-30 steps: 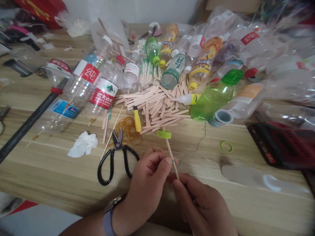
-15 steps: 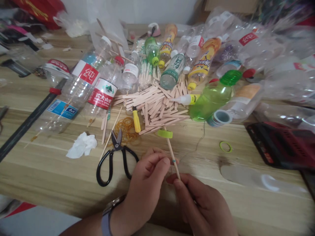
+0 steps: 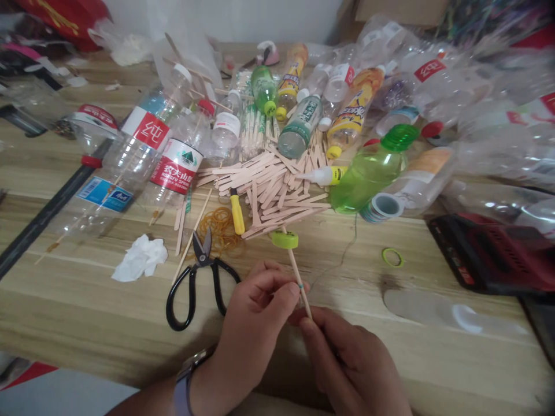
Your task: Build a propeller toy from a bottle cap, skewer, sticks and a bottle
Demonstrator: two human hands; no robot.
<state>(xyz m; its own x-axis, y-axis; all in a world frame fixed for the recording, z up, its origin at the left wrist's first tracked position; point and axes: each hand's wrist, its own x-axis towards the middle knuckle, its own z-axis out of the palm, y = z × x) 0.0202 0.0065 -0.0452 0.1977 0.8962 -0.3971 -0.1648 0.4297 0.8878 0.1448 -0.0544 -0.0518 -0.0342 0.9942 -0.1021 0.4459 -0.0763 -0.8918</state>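
Both of my hands pinch a thin wooden stick (image 3: pixel 296 273) that carries a yellow-green bottle cap (image 3: pixel 285 239) at its far end. My left hand (image 3: pixel 255 323) grips the stick near a small blue band around it. The fingers of my right hand (image 3: pixel 347 358) close on the stick's near end. Black scissors (image 3: pixel 198 279) lie just left of my left hand. A heap of flat wooden craft sticks (image 3: pixel 269 185) and a pile of rubber bands (image 3: pixel 219 222) lie beyond the cap.
Several plastic bottles lie across the far side of the wooden table (image 3: pixel 87 300), among them a green one (image 3: pixel 368 170). A crumpled tissue (image 3: pixel 139 257) lies at left, a glue bottle (image 3: pixel 323 175) and yellow-handled tool (image 3: pixel 236 211) mid-table, a red device (image 3: pixel 489 251) at right.
The view has shifted slightly, so everything sits a little further left. Both hands keep their hold on the stick, which barely moves.
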